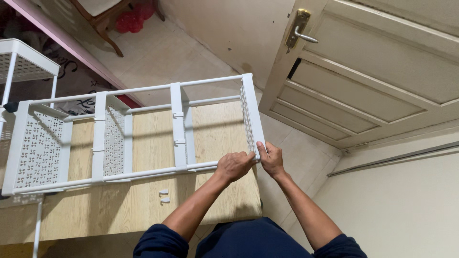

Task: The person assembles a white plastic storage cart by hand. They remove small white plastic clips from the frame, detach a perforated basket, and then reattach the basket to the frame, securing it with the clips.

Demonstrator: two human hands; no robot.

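Observation:
A white plastic shelf rack (138,129) lies on its side on a light wooden table (114,210), its perforated shelves standing upright between thin white rods. My left hand (234,166) grips the near rod at the rack's right end. Just beside it, my right hand (271,159) holds the bottom corner of the rightmost shelf panel (252,112). Both hands touch each other at that corner. Two small white plastic clips (164,196) lie loose on the table below the rack.
A second white perforated rack (21,62) stands at the far left. A cream panelled door (373,71) with a brass lever handle (297,29) is at the right. A wooden chair (103,19) and a red bag (131,21) sit on the tiled floor.

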